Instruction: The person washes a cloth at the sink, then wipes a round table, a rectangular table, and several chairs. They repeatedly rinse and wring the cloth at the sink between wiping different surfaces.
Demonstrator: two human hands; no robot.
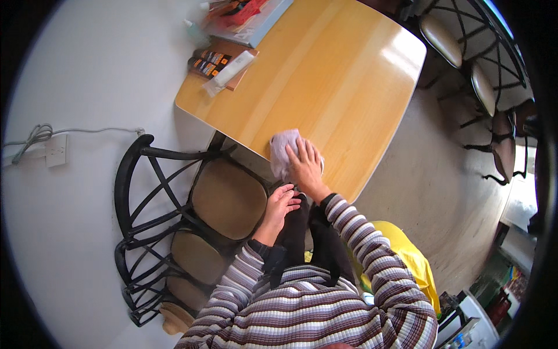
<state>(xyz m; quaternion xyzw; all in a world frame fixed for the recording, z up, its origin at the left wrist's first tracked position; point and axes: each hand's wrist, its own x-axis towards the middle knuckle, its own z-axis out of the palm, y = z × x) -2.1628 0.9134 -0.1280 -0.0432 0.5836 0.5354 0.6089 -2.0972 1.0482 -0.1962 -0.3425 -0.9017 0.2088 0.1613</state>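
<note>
A pale purple cloth (282,150) lies crumpled at the near edge of the light wooden table (331,96). My right hand (306,168) rests on it from above, fingers spread a little and pressing the cloth against the tabletop. Just off the table edge, below the cloth, my left hand (279,210) is held in the air with its fingers apart and slightly curled, nothing in it. The palm side of the right hand is hidden.
Black cross-back chairs (229,198) stand along the wall at left. At the table's far left are a wooden board (237,80), dark packages (209,63), a clear-wrapped item (231,72) and a box (266,26) of things. More chairs (440,41) stand beyond; a yellow cover (405,253) is at right.
</note>
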